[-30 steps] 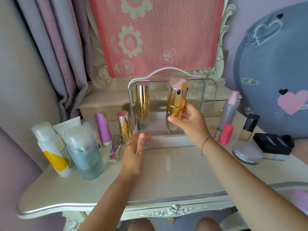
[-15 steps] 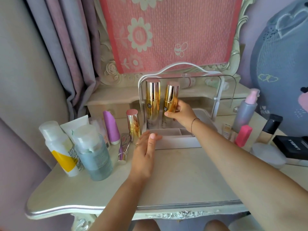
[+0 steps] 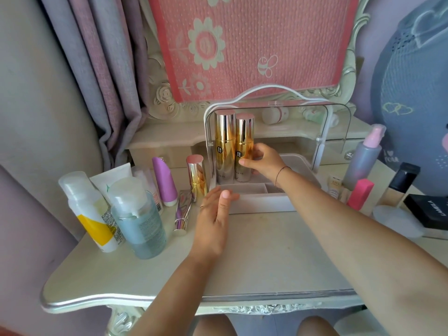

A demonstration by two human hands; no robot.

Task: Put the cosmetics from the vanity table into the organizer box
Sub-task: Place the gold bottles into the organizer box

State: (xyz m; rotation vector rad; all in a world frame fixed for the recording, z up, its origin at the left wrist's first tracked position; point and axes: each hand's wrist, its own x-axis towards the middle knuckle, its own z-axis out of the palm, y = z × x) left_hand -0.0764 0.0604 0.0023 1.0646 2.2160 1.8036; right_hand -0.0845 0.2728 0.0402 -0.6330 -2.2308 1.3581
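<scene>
A white organizer box (image 3: 261, 202) with a clear raised lid stands at the middle of the vanity table (image 3: 266, 251). Two tall gold bottles stand upright inside it at the left, side by side. My right hand (image 3: 263, 160) is wrapped around the right gold bottle (image 3: 243, 146); the left gold bottle (image 3: 224, 144) stands free. My left hand (image 3: 213, 217) rests flat with fingers apart against the box's front left corner, holding nothing. A shorter gold bottle (image 3: 197, 177) stands just left of the box.
Left of the box are a purple tube (image 3: 164, 181), a metallic tube (image 3: 183, 214), a blue-liquid bottle (image 3: 138, 219), a white-and-yellow bottle (image 3: 89, 209) and a white tube (image 3: 110, 178). To the right stand a grey pump bottle (image 3: 363, 158), a pink stick (image 3: 360, 194), a foundation bottle (image 3: 400, 184), a black box (image 3: 429, 210) and a round compact (image 3: 395, 220).
My right hand has lowered the second gold bottle into the box and stood it upright beside the first. My left hand stayed at the box's front corner.
</scene>
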